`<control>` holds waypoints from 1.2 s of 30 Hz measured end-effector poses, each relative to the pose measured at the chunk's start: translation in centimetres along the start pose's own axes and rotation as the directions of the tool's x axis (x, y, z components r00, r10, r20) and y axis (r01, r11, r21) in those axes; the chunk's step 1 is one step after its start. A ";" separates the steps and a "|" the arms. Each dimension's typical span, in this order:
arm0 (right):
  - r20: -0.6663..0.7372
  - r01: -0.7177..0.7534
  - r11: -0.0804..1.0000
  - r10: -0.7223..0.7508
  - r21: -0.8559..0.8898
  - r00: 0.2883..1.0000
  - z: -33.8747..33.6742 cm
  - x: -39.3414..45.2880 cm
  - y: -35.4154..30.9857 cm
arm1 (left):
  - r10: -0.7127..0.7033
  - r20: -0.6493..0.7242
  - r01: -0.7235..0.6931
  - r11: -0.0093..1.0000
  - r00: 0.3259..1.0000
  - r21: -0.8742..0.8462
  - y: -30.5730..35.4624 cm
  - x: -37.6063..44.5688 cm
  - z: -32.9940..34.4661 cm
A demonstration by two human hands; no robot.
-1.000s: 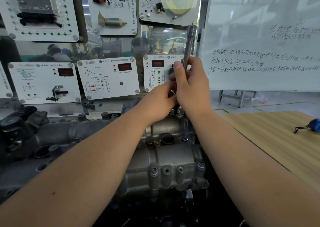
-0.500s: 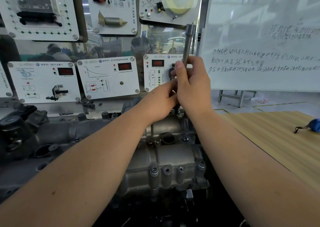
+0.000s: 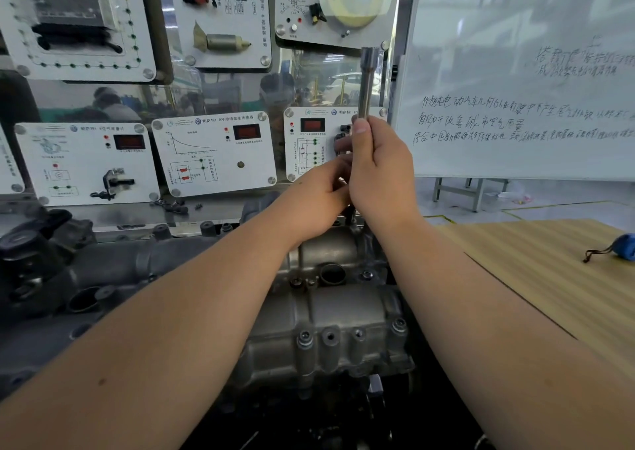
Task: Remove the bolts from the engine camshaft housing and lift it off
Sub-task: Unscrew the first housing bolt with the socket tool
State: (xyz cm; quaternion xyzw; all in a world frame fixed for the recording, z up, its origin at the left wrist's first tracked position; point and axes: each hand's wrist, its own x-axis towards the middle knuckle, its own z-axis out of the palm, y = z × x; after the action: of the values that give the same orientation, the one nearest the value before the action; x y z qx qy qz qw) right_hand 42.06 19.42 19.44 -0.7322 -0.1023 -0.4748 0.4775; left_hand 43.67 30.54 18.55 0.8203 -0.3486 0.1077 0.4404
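Observation:
The grey cast camshaft housing (image 3: 336,312) lies across the middle of the bench, with several bolts (image 3: 305,337) standing along its near edge. Above its far end a long steel socket wrench (image 3: 367,82) stands upright. My right hand (image 3: 381,171) grips the wrench shaft, thumb up along it. My left hand (image 3: 319,192) is curled round the lower part of the tool just beside the right hand; what its fingers touch is hidden. The wrench's lower end and the bolt under it are hidden by both hands.
Behind the engine stand white training panels (image 3: 213,154) with red displays. A whiteboard (image 3: 515,71) with writing fills the upper right. A wooden table (image 3: 549,278) lies to the right, with a blue object (image 3: 623,247) on a cord. Dark engine parts (image 3: 37,253) sit at the left.
Both hands stay on the upright wrench above the housing's far end. The hands have shifted only slightly; the wrench's position looks the same.

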 end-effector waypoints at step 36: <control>-0.028 -0.020 0.995 0.024 0.103 0.999 -0.2 -0.2 -0.2 | -0.009 -0.004 0.009 0.997 1.000 -0.080 -0.5 0.2 0.1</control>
State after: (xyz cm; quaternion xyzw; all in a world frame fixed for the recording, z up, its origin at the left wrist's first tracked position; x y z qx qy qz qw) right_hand 41.70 19.41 19.37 -0.7008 -0.1113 -0.4744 0.5210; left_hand 44.10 30.55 18.27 0.8033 -0.3482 0.0932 0.4742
